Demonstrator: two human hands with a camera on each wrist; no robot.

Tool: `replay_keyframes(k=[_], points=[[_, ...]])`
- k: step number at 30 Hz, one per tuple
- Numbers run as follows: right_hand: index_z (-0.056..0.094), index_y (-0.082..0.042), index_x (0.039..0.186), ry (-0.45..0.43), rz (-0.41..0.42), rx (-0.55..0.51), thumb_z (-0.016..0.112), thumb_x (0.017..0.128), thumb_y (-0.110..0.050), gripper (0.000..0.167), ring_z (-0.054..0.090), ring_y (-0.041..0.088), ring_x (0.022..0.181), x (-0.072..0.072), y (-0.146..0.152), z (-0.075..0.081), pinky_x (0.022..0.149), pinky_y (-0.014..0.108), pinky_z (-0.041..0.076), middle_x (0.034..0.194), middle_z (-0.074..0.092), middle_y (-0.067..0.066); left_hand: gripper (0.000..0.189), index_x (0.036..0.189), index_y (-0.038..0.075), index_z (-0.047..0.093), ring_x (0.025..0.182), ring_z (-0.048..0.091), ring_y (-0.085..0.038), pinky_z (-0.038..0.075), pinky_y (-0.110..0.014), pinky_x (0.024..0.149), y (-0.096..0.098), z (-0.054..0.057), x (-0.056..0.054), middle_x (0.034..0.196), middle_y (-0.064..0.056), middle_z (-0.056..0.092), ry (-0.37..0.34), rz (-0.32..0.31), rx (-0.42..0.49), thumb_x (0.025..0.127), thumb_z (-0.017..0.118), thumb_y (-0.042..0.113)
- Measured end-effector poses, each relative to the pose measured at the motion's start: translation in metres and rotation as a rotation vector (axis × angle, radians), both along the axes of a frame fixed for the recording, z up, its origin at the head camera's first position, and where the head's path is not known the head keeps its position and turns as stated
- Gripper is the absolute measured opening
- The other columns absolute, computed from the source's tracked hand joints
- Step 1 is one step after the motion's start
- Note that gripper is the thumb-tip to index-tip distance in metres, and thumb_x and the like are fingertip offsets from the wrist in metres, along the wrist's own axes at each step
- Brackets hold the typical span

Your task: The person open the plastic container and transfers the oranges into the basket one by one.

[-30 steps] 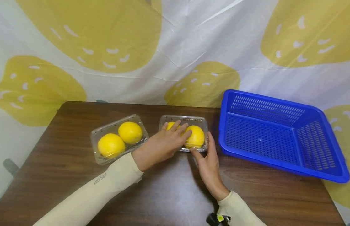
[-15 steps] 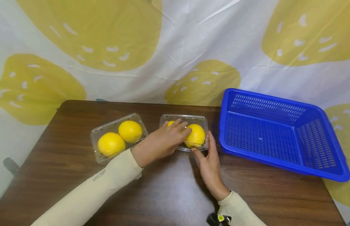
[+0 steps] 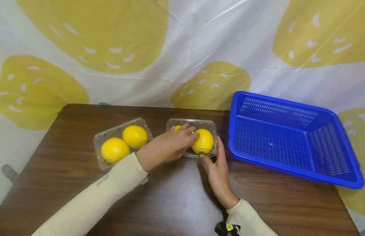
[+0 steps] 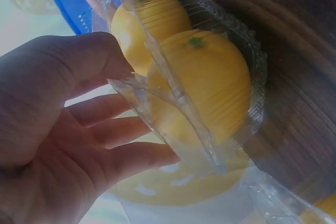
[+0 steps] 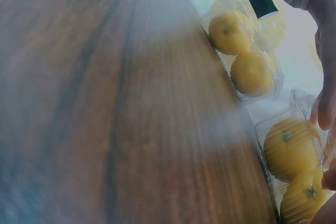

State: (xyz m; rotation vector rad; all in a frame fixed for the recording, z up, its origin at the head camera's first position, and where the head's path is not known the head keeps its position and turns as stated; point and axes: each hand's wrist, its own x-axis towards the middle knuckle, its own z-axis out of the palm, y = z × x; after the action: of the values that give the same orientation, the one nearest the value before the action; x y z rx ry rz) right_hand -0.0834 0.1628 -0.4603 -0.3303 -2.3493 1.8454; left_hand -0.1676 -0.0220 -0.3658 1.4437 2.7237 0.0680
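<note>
A clear plastic clamshell box (image 3: 207, 122) with two oranges (image 3: 203, 141) inside sits at the middle of the table's far part. Over its left half lies my left hand (image 3: 174, 143), fingers stretched across the lid and hiding much of one orange. In the left wrist view my left thumb is at the edge of the lid (image 4: 173, 77). My right hand (image 3: 219, 178) grips the box's right end, thumb at the front corner and fingers along the side. To the left, a second clear box (image 3: 96, 144) holds two more oranges (image 3: 115, 149).
A blue perforated plastic basket (image 3: 270, 144) stands to the right, near my right hand. The brown wooden table (image 3: 176, 196) ends just behind the boxes, where a white cloth (image 3: 135, 91) printed with yellow fruit shapes hangs.
My left hand has shifted very slightly over the lid. The right hand keeps its grip, and the boxes and basket stay in place.
</note>
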Motion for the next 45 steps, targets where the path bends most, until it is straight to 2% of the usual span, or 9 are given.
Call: replay_keyframes(k=[12,18,23,26,30,34,37,42,45], points=[[0.021,-0.018,0.177,-0.005,0.004,0.005,0.068,0.102,-0.011,0.089,0.025,0.027,0.165,0.001,-0.002,0.005,0.135,0.052,0.017,0.182,0.024,0.005,0.045,0.144,0.002,0.063,0.147,0.053,-0.050,0.056,-0.068,0.106,0.004,0.007,-0.004,0.158,-0.025,0.058,-0.061,0.010,-0.009,0.101,0.072,0.000],[0.023,-0.019,0.177,0.023,-0.012,0.021,0.067,0.100,-0.012,0.089,0.028,0.030,0.164,0.000,-0.002,0.002,0.134,0.054,0.020,0.181,0.027,0.007,0.037,0.138,0.003,0.065,0.141,0.059,-0.048,0.059,-0.066,0.102,0.005,0.011,-0.004,0.152,-0.024,0.062,-0.056,-0.001,-0.009,0.102,0.070,-0.001],[0.028,-0.022,0.176,0.068,-0.046,0.012,0.064,0.095,-0.012,0.089,0.032,0.028,0.163,-0.005,0.004,-0.011,0.133,0.053,0.023,0.180,0.032,0.006,0.043,0.143,0.002,0.062,0.122,0.072,-0.042,0.064,-0.055,0.097,-0.001,0.029,-0.010,0.142,-0.021,0.070,-0.034,0.029,0.097,0.101,0.065,-0.007],[0.027,-0.023,0.176,0.061,-0.050,0.008,0.062,0.097,-0.015,0.087,0.029,0.028,0.164,-0.005,0.008,-0.012,0.134,0.053,0.022,0.180,0.030,0.005,0.053,0.156,0.004,0.054,0.128,0.070,-0.041,0.060,-0.055,0.105,-0.008,0.046,-0.017,0.150,-0.019,0.067,0.013,0.091,0.159,0.104,0.060,-0.006],[0.022,-0.015,0.177,0.020,-0.024,0.007,0.062,0.104,-0.022,0.083,0.026,0.033,0.166,0.002,0.006,0.000,0.135,0.055,0.020,0.181,0.028,0.012,0.060,0.167,0.006,0.041,0.155,0.046,-0.045,0.042,-0.069,0.121,-0.016,0.057,-0.021,0.169,-0.019,0.048,0.176,0.166,0.173,0.109,0.060,0.006],[0.017,-0.009,0.177,-0.022,0.008,0.019,0.062,0.109,-0.024,0.083,0.024,0.034,0.167,0.011,0.005,0.006,0.135,0.056,0.019,0.181,0.026,0.014,0.067,0.169,0.006,0.039,0.160,0.034,-0.048,0.033,-0.076,0.123,-0.022,0.055,-0.019,0.173,-0.022,0.040,0.331,0.244,0.190,0.107,0.065,0.010],[0.016,-0.008,0.177,-0.045,0.015,0.041,0.062,0.111,-0.024,0.082,0.024,0.034,0.167,0.017,0.005,0.007,0.136,0.055,0.019,0.181,0.025,0.013,0.067,0.168,0.007,0.040,0.161,0.030,-0.051,0.030,-0.079,0.123,-0.024,0.049,-0.016,0.173,-0.024,0.038,0.374,0.277,0.190,0.106,0.066,0.012],[0.018,-0.003,0.175,-0.040,0.012,0.070,0.064,0.112,-0.023,0.081,0.026,0.040,0.165,0.026,0.006,0.007,0.135,0.055,0.021,0.181,0.023,0.017,0.062,0.165,0.003,0.045,0.163,0.023,-0.053,0.027,-0.080,0.124,-0.028,0.036,-0.012,0.173,-0.026,0.038,0.341,0.279,0.214,0.106,0.063,0.016],[0.022,0.001,0.174,-0.029,0.003,0.094,0.065,0.110,-0.022,0.080,0.029,0.044,0.163,0.029,0.007,0.006,0.134,0.057,0.023,0.180,0.025,0.021,0.059,0.164,0.001,0.047,0.162,0.027,-0.054,0.029,-0.080,0.122,-0.030,0.029,-0.007,0.170,-0.026,0.042,0.270,0.276,0.271,0.108,0.059,0.016]])
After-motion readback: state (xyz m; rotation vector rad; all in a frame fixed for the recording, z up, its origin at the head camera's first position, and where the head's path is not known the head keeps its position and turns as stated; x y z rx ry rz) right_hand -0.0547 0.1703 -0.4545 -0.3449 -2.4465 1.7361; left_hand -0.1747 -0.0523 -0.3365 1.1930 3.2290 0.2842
